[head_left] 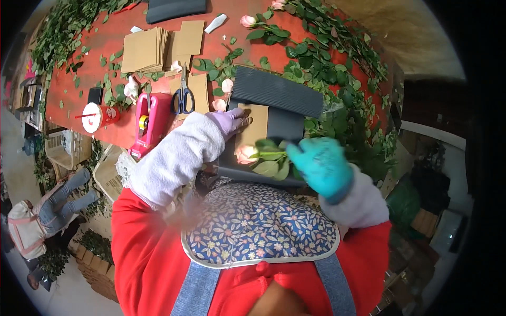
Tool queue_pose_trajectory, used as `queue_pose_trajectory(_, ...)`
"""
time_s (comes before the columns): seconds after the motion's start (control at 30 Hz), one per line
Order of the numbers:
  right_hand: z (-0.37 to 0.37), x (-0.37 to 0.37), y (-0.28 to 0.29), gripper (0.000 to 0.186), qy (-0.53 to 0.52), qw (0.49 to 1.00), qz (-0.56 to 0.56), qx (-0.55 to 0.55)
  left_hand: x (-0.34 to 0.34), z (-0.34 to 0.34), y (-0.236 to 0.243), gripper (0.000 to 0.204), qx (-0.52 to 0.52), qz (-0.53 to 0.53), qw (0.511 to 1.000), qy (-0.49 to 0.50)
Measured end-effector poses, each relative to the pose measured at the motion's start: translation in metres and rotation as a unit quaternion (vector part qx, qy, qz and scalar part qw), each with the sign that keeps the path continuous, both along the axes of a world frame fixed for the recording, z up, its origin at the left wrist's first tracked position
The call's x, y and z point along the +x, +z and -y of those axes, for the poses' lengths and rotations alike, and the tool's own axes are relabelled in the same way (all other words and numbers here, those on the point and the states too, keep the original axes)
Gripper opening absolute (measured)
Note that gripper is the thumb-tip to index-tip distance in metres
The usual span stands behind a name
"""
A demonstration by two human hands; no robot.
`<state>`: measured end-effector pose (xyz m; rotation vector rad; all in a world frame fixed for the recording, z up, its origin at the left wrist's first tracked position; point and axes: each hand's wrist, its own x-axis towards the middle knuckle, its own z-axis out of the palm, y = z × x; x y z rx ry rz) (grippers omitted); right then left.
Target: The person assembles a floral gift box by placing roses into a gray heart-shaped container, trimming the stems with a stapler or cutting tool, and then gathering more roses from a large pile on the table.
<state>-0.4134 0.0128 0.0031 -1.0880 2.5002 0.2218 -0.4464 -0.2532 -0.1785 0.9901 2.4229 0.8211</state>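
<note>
- Red table (113, 39): fills upper view, strewn w/ loose leaves (108, 97) + petals (227, 86).
- Leafy stems (337, 73): heaped along table's R side.
- Floral apron (263, 221): spreads below table's front edge.
- Dark sheet (276, 89): lies nr front edge, ribbed at far part, smooth nearer.
- Cardboard stack (142, 50): sits upper L.
- R hand (321, 160), teal glove, motion-blurred: closes on stem of pink rose (245, 154); apart from L hand (232, 122).
- Pink tape dispenser (141, 145): stands on table's L, nr edge.
- Rose: hangs over dark sheet, bloom pointing L, just by near end of tan card (255, 126); can't tell if touching.
- Scissors (184, 87): lie btwn dispenser + L hand, blades pointing away.
- L hand, lavender glove: rests open, fingers outstretched on card.
- Card: lies flat on dark sheet.
- Red cup (91, 117), white lid: L of dispenser.
- Phone (95, 96): just beyond cup.
</note>
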Motion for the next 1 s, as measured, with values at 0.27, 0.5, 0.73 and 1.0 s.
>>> queue_pose_trajectory(0.27,-0.08,-0.007,-0.027,0.015,-0.126,0.989,-0.039,-0.071,-0.002,-0.001,0.009,0.039,-0.048,0.063,0.997,0.013)
queue_pose_trajectory(0.5,-0.163,-0.013,0.1,0.046,-0.324,0.886,-0.324,0.078,0.002,0.001,-0.005,0.042,-0.013,-0.023,1.0,-0.011)
queue_pose_trajectory(0.73,-0.048,0.002,0.034,0.032,-0.15,0.979,-0.113,-0.076,-0.005,0.002,0.002,0.041,-0.051,0.156,0.984,0.062)
queue_pose_trajectory(1.0,0.0,0.007,-0.074,0.019,-0.06,0.978,0.178,-0.095,-0.013,0.002,0.03,0.05,-0.04,0.083,0.995,-0.034)
